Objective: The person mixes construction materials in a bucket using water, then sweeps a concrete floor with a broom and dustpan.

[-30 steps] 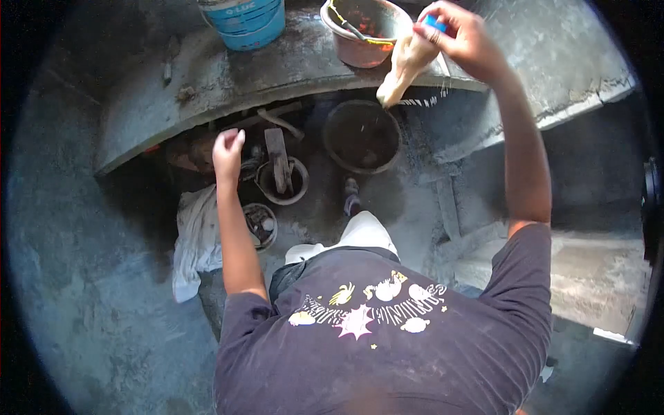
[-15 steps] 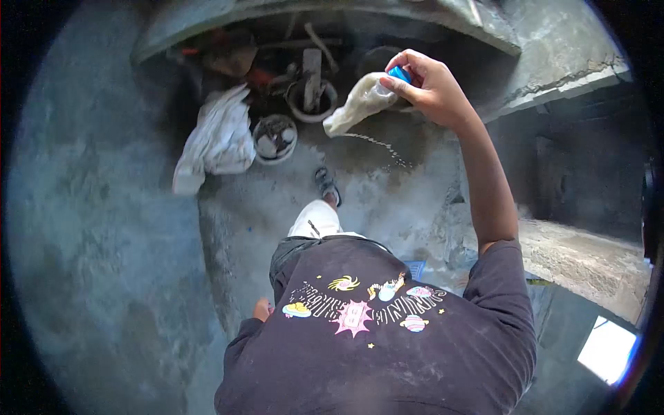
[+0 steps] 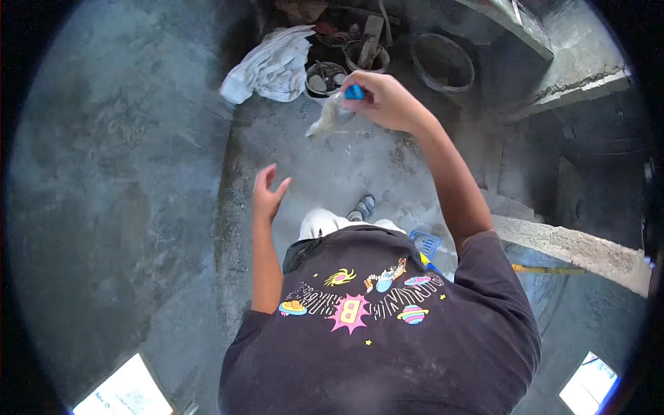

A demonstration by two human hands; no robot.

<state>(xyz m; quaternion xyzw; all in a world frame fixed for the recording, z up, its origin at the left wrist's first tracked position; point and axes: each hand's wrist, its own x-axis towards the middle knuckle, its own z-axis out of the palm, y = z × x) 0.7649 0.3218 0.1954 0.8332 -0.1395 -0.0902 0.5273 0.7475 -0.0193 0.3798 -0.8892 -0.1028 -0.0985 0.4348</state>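
Observation:
My right hand [image 3: 384,100] grips a plastic bottle [image 3: 330,117] near its blue cap [image 3: 354,92]. The bottle looks whitish and slants down to the left above the floor, its outline smeared by motion. Small pale marks show on the floor below it. My left hand [image 3: 268,194] is raised to the left of the bottle, fingers apart, touching nothing.
A crumpled white sack [image 3: 273,66] lies by the wall at the back. Beside it stand a bucket [image 3: 325,77] of debris, a second bucket holding a wooden block [image 3: 371,43] and a round basin [image 3: 443,62]. A blue plastic crate-like item [image 3: 425,242] lies right of my legs.
The bottle has moved left and nearer the body with my right hand. A white stream that trailed from it no longer shows. My left hand has come up and forward; the view has shifted.

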